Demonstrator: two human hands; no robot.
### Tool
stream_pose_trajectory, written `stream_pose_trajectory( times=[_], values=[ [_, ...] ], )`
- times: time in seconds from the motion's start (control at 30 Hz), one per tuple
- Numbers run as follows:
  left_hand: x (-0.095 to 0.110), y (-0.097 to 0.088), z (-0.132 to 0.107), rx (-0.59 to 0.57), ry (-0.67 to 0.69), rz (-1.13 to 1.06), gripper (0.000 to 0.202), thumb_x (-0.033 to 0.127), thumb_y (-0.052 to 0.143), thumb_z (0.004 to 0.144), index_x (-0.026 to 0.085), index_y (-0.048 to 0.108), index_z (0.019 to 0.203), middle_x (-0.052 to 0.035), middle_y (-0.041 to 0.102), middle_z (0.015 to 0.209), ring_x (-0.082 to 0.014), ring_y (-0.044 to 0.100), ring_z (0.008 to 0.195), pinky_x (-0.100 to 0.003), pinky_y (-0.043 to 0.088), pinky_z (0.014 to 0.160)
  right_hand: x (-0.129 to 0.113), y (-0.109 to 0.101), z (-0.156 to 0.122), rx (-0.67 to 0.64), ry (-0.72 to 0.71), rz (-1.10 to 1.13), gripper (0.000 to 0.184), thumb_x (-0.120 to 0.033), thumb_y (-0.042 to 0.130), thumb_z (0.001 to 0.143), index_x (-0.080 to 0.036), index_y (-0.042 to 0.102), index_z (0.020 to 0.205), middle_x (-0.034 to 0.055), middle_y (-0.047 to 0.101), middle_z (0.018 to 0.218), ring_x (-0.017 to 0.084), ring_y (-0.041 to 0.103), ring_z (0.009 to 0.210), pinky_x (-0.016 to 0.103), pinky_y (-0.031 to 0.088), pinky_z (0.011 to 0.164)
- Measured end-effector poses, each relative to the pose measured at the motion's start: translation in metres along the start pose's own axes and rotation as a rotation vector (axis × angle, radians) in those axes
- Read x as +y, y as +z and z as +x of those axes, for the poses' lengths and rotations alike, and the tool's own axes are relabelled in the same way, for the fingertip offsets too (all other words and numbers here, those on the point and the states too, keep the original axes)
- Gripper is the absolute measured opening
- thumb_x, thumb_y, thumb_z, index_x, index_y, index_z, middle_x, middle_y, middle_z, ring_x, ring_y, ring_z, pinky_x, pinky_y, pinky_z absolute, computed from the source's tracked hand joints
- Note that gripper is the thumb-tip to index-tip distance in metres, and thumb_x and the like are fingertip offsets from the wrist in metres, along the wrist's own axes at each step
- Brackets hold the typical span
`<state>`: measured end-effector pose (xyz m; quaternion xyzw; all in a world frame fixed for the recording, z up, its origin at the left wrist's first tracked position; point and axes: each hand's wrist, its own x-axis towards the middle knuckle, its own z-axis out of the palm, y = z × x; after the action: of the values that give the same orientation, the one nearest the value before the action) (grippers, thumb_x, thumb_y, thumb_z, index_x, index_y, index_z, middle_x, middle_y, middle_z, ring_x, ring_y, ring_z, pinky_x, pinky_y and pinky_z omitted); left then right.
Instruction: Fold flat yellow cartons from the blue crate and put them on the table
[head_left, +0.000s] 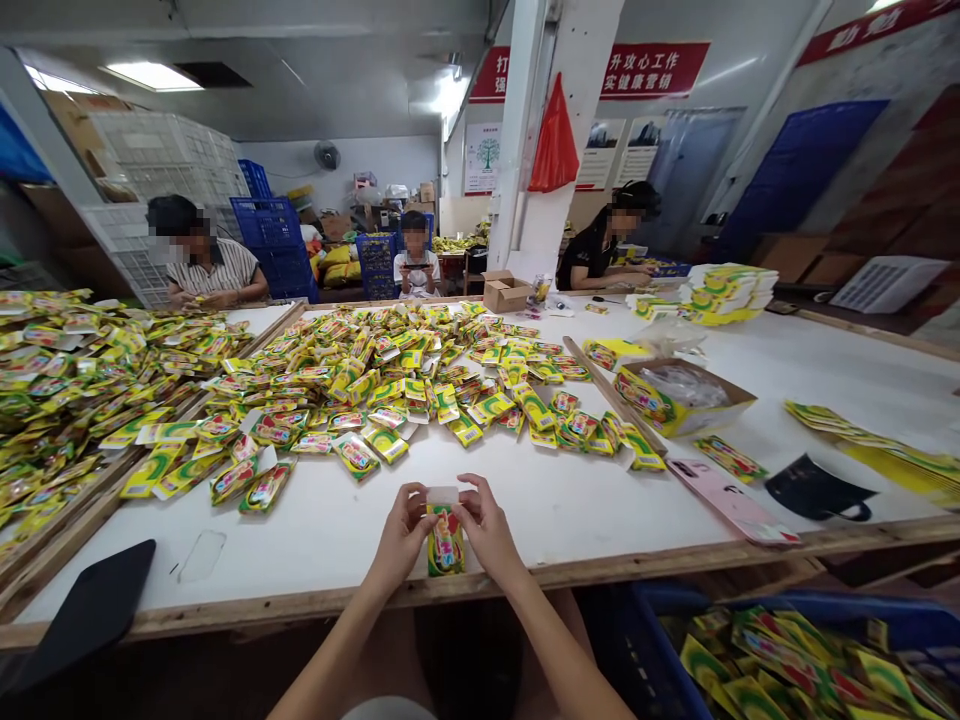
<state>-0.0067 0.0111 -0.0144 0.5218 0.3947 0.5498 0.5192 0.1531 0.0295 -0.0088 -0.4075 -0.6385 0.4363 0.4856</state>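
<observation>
Close to the table's front edge, a small yellow-green printed box (446, 540) is held upright between my two hands. Its white top flap stands up, lifted open. My left hand (405, 530) grips the box's left side, thumb on the front and fingers curled behind the flap. On the other side, my right hand (484, 525) has its thumb on the front face near the top, with its fingers bent around the upper right corner. Beyond my hands lies a large heap of similar small boxes (375, 385), some with white flaps sticking out.
Wooden strips divide the white table (315, 520). On the right are an open carton (682, 395), a pink phone case (731, 500), a black mask (817, 490) and flat yellow cartons (885, 450). A blue crate (652, 640) of boxes stands below. Several people sit farther back.
</observation>
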Motion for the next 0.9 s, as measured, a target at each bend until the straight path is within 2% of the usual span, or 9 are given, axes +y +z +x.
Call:
stream_pose_trajectory(
  times=[0.03, 0.1, 0.17, 0.27, 0.4, 0.6, 0.7, 0.9],
  values=[
    [0.001, 0.002, -0.002, 0.005, 0.019, -0.011, 0.032, 0.031, 0.064, 0.080, 0.022, 0.053, 0.110, -0.0059, 0.068, 0.101, -0.0193, 0.065, 0.091, -0.032, 0.050, 0.081, 0.000, 0.000, -0.001, 0.001, 0.002, 0.008, 0.030, -0.028, 0.052, 0.085, -0.021, 0.055, 0.114, 0.0021, 0.067, 0.087, 0.017, 0.064, 0.077, 0.028, 0.051, 0.071],
    [0.003, 0.005, -0.005, -0.001, 0.037, 0.036, 0.030, 0.031, 0.060, 0.083, 0.022, 0.052, 0.111, -0.0073, 0.067, 0.106, -0.0200, 0.064, 0.095, -0.034, 0.050, 0.084, -0.001, -0.001, -0.002, -0.014, 0.004, -0.019, 0.023, -0.029, 0.053, 0.085, -0.020, 0.061, 0.104, 0.0038, 0.068, 0.089, 0.018, 0.064, 0.082, 0.029, 0.051, 0.073],
    [0.006, 0.007, -0.008, -0.001, 0.048, 0.136, 0.022, 0.032, 0.059, 0.084, 0.019, 0.059, 0.102, -0.0086, 0.067, 0.104, -0.0212, 0.063, 0.097, -0.034, 0.049, 0.087, -0.005, -0.003, -0.003, -0.035, 0.001, -0.039, 0.018, -0.030, 0.055, 0.084, -0.019, 0.066, 0.092, 0.0056, 0.069, 0.092, 0.020, 0.064, 0.086, 0.030, 0.052, 0.074],
    [0.011, 0.007, -0.012, 0.026, 0.045, 0.212, 0.020, 0.033, 0.057, 0.085, 0.017, 0.064, 0.093, -0.0092, 0.068, 0.100, -0.0219, 0.063, 0.096, -0.034, 0.048, 0.087, -0.010, -0.002, -0.006, -0.035, -0.015, -0.035, 0.020, -0.035, 0.056, 0.084, -0.018, 0.068, 0.088, 0.0067, 0.069, 0.093, 0.020, 0.064, 0.086, 0.030, 0.052, 0.072],
    [0.012, 0.012, -0.013, 0.106, 0.034, 0.197, 0.019, 0.032, 0.058, 0.084, 0.017, 0.063, 0.093, -0.0075, 0.069, 0.093, -0.0205, 0.064, 0.089, -0.032, 0.049, 0.081, -0.011, 0.004, -0.007, 0.012, -0.025, -0.076, 0.020, -0.035, 0.056, 0.084, -0.018, 0.066, 0.085, 0.0049, 0.068, 0.084, 0.018, 0.063, 0.076, 0.029, 0.051, 0.071],
    [0.007, 0.021, -0.005, 0.282, 0.019, 0.130, 0.017, 0.033, 0.063, 0.078, 0.018, 0.061, 0.084, -0.0013, 0.065, 0.077, -0.0152, 0.062, 0.072, -0.025, 0.049, 0.067, -0.013, 0.010, 0.002, 0.068, 0.017, -0.116, 0.018, -0.037, 0.056, 0.083, -0.019, 0.059, 0.080, -0.0008, 0.060, 0.068, 0.014, 0.055, 0.060, 0.024, 0.045, 0.056],
    [0.006, 0.018, -0.004, 0.274, 0.001, 0.140, 0.018, 0.035, 0.061, 0.080, 0.017, 0.063, 0.081, -0.0017, 0.066, 0.075, -0.0154, 0.061, 0.070, -0.025, 0.049, 0.066, -0.014, 0.007, 0.001, 0.046, 0.029, -0.096, 0.020, -0.038, 0.056, 0.083, -0.019, 0.058, 0.078, -0.0008, 0.060, 0.068, 0.014, 0.055, 0.061, 0.024, 0.045, 0.058],
    [0.006, 0.013, -0.014, 0.163, -0.025, 0.163, 0.021, 0.034, 0.064, 0.078, 0.016, 0.066, 0.088, -0.0054, 0.070, 0.083, -0.0197, 0.065, 0.079, -0.030, 0.051, 0.074, -0.011, 0.008, -0.009, -0.048, 0.058, 0.017, 0.018, -0.037, 0.056, 0.083, -0.020, 0.061, 0.087, 0.0027, 0.067, 0.081, 0.018, 0.063, 0.075, 0.028, 0.051, 0.069]
  ],
)
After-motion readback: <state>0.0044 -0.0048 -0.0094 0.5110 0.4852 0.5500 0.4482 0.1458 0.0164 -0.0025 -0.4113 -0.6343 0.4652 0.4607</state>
